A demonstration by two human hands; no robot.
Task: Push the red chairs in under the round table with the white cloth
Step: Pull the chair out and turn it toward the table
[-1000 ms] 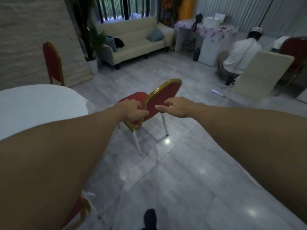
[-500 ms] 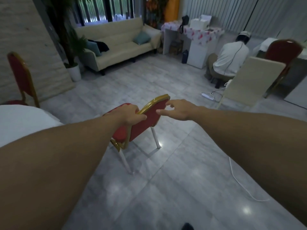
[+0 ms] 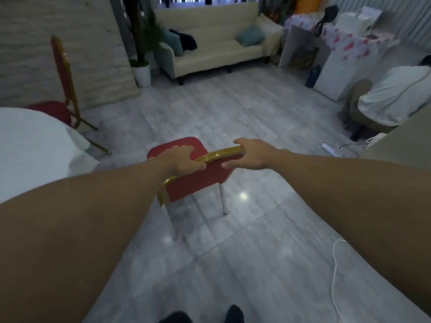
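Note:
A red chair [image 3: 198, 180] with a gold frame and white legs stands on the grey floor in front of me, its back toward me. My left hand [image 3: 179, 159] grips the left part of the gold top rail. My right hand [image 3: 251, 153] holds the right end of the same rail, fingers over the top and thumb on the red back. The round table with the white cloth [image 3: 30, 145] fills the left edge, apart from this chair. A second red chair [image 3: 61, 89] stands at the table's far side.
A cream sofa [image 3: 210, 45] and a potted plant [image 3: 142, 66] line the far wall. A seated person [image 3: 391, 99] is at the right beside a white cabinet [image 3: 335, 73]. A white cable [image 3: 335, 264] and power strip [image 3: 331, 150] lie on the floor at right.
The view has swung left, so the table and second chair fill more of the left side. The held chair has turned so its back squarely faces me; both hands stay on its rail.

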